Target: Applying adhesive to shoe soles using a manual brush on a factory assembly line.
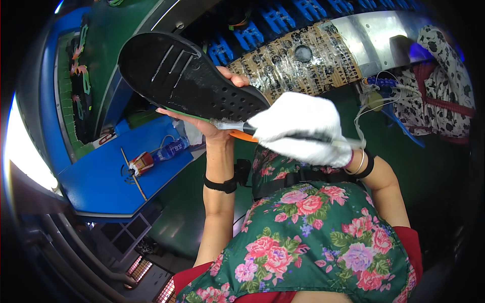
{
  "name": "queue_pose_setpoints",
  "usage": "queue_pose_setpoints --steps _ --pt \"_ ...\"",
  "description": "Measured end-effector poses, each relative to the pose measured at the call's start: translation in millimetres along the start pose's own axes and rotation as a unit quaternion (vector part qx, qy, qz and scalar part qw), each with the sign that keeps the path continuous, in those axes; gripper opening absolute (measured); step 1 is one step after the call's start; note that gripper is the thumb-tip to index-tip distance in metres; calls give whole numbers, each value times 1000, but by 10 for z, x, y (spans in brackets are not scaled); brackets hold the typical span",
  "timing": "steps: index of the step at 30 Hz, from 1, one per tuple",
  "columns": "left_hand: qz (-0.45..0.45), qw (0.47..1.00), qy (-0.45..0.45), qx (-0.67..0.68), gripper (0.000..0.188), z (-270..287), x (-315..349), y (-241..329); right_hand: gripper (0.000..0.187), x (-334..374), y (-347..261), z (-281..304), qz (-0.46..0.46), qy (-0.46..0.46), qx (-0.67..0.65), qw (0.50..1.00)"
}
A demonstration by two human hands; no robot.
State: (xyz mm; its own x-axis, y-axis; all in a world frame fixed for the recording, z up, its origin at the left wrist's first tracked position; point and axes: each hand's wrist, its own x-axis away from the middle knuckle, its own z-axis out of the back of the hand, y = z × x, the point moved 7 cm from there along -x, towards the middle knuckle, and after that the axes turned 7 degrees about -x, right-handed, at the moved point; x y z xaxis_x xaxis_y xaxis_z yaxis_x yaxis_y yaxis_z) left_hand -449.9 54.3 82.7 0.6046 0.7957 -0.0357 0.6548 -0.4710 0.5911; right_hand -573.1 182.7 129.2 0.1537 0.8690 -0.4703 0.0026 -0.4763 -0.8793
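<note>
Cradling sole (184,76) in bare left grip (204,127), spread partway round its narrower stretch, with fingers over far edge and the rest hidden beneath. Wrapped tight round brush (231,125) with gloved right grip (305,126); exact finger placement lost to cloth and blur. Bringing brush tip to near edge of sole; can't tell whether touching. Held up off any support, beyond apron (303,242) and right of blue surface (96,189). Could stray onto holed face or bare palm from a slip of the brush, being so close to both; could also twist under a hard push, given one-handed hold. Pointing broad rounded end up-left, holed end down-right toward glove; long axis slanting across view. Further out: bottle (171,149) and stick (140,187) on surface, taped cardboard (323,55) beyond sole
</note>
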Motion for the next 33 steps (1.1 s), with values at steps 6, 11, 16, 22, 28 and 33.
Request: queue_pose_setpoints --steps 6,11,16,22,28,33 --pt "-11 998 -49 -24 122 10 -49 71 16 23 -4 44 -6 23 -18 1000" --pt "0 994 -94 -54 115 -60 -63 69 21 53 101 99 -76 70 -94 990" --pt "-49 997 -15 -54 129 -3 -97 128 22 43 -47 66 24 9 24 999" --pt "-69 996 -27 -50 128 -48 -133 147 17 40 -22 130 -5 31 10 999" --pt "-69 995 -60 -48 127 -71 -186 167 19 60 104 159 -80 61 -83 991" --pt "-71 994 -63 -50 125 -61 -206 161 16 84 70 160 -61 68 -35 995"
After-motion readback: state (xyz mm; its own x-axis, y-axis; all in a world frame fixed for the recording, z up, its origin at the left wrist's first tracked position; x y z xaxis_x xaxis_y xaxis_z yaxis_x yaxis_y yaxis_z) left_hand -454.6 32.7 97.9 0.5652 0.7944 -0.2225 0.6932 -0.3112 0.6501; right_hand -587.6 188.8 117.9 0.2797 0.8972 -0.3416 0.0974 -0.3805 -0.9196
